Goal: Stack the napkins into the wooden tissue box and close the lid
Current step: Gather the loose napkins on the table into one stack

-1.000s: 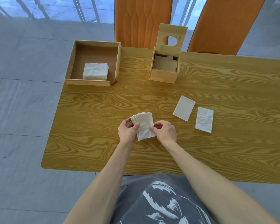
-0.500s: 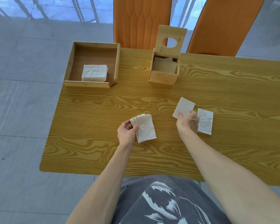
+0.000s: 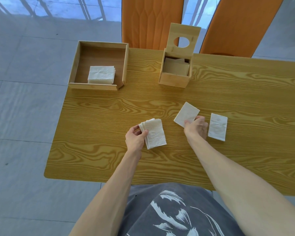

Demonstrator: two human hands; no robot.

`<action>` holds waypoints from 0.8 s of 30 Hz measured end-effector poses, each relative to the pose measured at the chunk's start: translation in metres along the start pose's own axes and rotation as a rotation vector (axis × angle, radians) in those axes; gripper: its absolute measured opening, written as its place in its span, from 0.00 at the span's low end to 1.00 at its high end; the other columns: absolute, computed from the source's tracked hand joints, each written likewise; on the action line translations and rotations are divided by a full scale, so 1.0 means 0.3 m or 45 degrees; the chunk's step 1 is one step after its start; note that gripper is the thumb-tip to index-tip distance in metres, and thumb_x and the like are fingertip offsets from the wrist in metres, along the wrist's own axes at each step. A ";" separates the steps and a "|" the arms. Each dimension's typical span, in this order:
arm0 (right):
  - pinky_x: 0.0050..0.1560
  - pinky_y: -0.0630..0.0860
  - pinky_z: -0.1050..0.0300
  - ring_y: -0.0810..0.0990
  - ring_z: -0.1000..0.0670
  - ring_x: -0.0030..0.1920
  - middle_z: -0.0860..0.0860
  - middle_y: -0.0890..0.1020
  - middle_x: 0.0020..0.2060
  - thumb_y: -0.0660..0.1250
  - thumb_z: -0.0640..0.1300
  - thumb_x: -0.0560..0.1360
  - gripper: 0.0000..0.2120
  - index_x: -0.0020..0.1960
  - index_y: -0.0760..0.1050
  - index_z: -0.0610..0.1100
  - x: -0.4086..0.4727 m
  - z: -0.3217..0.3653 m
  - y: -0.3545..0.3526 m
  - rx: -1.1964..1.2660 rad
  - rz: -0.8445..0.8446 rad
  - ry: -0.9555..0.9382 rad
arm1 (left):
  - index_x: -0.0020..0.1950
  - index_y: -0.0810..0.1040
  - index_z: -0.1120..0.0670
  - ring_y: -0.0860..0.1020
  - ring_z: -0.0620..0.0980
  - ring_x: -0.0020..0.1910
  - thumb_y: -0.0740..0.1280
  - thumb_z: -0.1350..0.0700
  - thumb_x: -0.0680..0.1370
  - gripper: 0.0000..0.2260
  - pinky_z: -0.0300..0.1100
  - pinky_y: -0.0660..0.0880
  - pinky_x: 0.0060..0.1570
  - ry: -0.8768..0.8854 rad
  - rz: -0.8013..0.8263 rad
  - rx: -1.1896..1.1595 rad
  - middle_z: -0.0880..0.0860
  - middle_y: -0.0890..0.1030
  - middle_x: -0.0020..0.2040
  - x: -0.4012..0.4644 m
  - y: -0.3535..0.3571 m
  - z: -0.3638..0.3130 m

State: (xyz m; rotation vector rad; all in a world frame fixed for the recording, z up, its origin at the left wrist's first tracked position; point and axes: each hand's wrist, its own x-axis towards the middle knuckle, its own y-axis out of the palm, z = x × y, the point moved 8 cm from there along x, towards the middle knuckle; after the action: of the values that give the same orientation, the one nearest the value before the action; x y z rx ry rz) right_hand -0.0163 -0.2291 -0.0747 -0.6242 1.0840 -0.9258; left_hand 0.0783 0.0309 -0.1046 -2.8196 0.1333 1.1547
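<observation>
My left hand (image 3: 136, 137) grips a small stack of folded white napkins (image 3: 154, 133) just above the table's middle. My right hand (image 3: 196, 127) pinches the near edge of a single folded napkin (image 3: 186, 114) lying on the table. Another folded napkin (image 3: 217, 126) lies flat just right of that hand. The wooden tissue box (image 3: 174, 79) stands at the back of the table with napkins inside. Its lid (image 3: 183, 40), with an oval hole, stands upright and open.
An open wooden tray (image 3: 94, 86) at the table's back left corner holds a pile of white napkins (image 3: 101, 74). Two orange chairs (image 3: 152, 19) stand behind the table. The wooden table (image 3: 100, 159) ends close to my body, with grey floor on the left.
My right hand left the stack, moved right and took hold of the single napkin's near edge. My left hand kept holding the stack in place.
</observation>
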 end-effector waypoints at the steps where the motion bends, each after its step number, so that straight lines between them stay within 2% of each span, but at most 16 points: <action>1: 0.55 0.73 0.48 0.76 0.40 0.63 0.42 0.72 0.67 0.67 0.49 0.78 0.25 0.71 0.63 0.44 -0.001 0.001 -0.001 0.011 -0.004 0.015 | 0.63 0.76 0.58 0.83 0.51 0.53 0.73 0.64 0.74 0.19 0.41 0.78 0.50 0.001 -0.001 -0.002 0.55 0.84 0.55 0.001 0.001 0.001; 2: 0.54 0.74 0.47 0.77 0.39 0.63 0.42 0.74 0.66 0.69 0.49 0.78 0.27 0.71 0.63 0.42 0.000 0.001 0.002 0.022 -0.010 0.031 | 0.64 0.76 0.58 0.82 0.52 0.53 0.73 0.64 0.74 0.19 0.40 0.78 0.50 0.004 -0.003 -0.001 0.55 0.83 0.55 0.003 0.000 0.002; 4: 0.50 0.76 0.49 0.80 0.39 0.59 0.43 0.78 0.62 0.69 0.48 0.77 0.24 0.68 0.67 0.40 0.002 0.001 0.004 0.031 -0.008 0.057 | 0.64 0.76 0.58 0.82 0.51 0.53 0.73 0.64 0.74 0.19 0.39 0.77 0.49 0.005 0.001 -0.007 0.54 0.83 0.54 0.002 0.001 0.002; 7: 0.42 0.79 0.52 0.83 0.43 0.45 0.45 0.83 0.50 0.69 0.48 0.74 0.12 0.54 0.79 0.43 0.007 -0.001 0.012 0.087 0.024 0.025 | 0.63 0.76 0.57 0.82 0.50 0.52 0.73 0.64 0.74 0.18 0.40 0.77 0.50 0.002 0.010 -0.017 0.53 0.83 0.53 0.002 0.001 0.001; 9: 0.41 0.80 0.52 0.83 0.44 0.44 0.46 0.83 0.48 0.70 0.48 0.73 0.08 0.47 0.81 0.45 0.008 -0.009 0.019 0.110 0.037 0.011 | 0.63 0.76 0.57 0.82 0.49 0.51 0.73 0.65 0.74 0.18 0.39 0.77 0.48 0.004 0.013 -0.024 0.53 0.83 0.53 0.002 -0.002 0.001; 11: 0.45 0.81 0.50 0.82 0.45 0.47 0.47 0.82 0.49 0.70 0.50 0.73 0.08 0.48 0.81 0.46 0.000 -0.015 0.018 0.117 0.025 -0.016 | 0.63 0.76 0.58 0.82 0.50 0.51 0.73 0.65 0.74 0.18 0.39 0.77 0.49 0.008 0.017 -0.040 0.54 0.83 0.53 0.002 -0.003 0.003; 15: 0.50 0.78 0.51 0.81 0.46 0.51 0.50 0.83 0.51 0.69 0.47 0.78 0.12 0.60 0.78 0.45 -0.024 -0.009 0.013 0.224 0.046 -0.127 | 0.63 0.76 0.57 0.82 0.51 0.53 0.73 0.64 0.74 0.18 0.41 0.78 0.52 0.020 0.026 -0.046 0.55 0.83 0.55 0.003 -0.005 0.008; 17: 0.52 0.80 0.51 0.81 0.48 0.51 0.51 0.83 0.51 0.69 0.46 0.78 0.14 0.61 0.78 0.44 -0.039 -0.005 0.014 0.339 0.082 -0.190 | 0.64 0.76 0.58 0.82 0.51 0.53 0.73 0.64 0.74 0.19 0.40 0.77 0.51 0.027 0.033 -0.055 0.55 0.83 0.55 0.001 -0.006 0.009; 18: 0.51 0.81 0.51 0.82 0.49 0.50 0.50 0.83 0.52 0.70 0.46 0.78 0.14 0.62 0.78 0.43 -0.049 -0.005 0.017 0.414 0.111 -0.211 | 0.64 0.76 0.58 0.82 0.50 0.52 0.73 0.64 0.75 0.18 0.38 0.77 0.49 0.030 0.034 -0.058 0.55 0.83 0.55 0.000 -0.006 0.007; 20: 0.44 0.82 0.55 0.83 0.50 0.47 0.50 0.84 0.50 0.71 0.45 0.78 0.14 0.61 0.78 0.42 -0.071 -0.014 0.032 0.563 0.217 -0.220 | 0.64 0.76 0.57 0.82 0.50 0.52 0.73 0.63 0.75 0.18 0.34 0.76 0.44 0.036 0.032 -0.055 0.55 0.83 0.55 -0.002 -0.006 0.005; 22: 0.36 0.80 0.60 0.84 0.52 0.44 0.49 0.85 0.49 0.72 0.44 0.77 0.13 0.60 0.79 0.43 -0.104 -0.017 0.058 0.669 0.396 -0.242 | 0.63 0.76 0.57 0.82 0.49 0.52 0.73 0.63 0.75 0.18 0.32 0.74 0.41 0.041 0.028 -0.038 0.54 0.83 0.55 -0.004 -0.007 0.003; 24: 0.34 0.78 0.62 0.83 0.52 0.43 0.48 0.86 0.48 0.73 0.45 0.76 0.11 0.57 0.79 0.43 -0.143 -0.017 0.092 0.675 0.593 -0.287 | 0.63 0.76 0.57 0.82 0.50 0.52 0.73 0.63 0.75 0.18 0.33 0.75 0.42 0.044 0.027 -0.039 0.54 0.84 0.55 -0.005 -0.007 0.004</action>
State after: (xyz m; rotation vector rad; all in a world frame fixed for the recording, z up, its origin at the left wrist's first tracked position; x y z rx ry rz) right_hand -0.0197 -0.1781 -0.0790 -0.0265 0.6931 -0.6716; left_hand 0.0767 0.0333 -0.1042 -2.8723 0.1492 1.1225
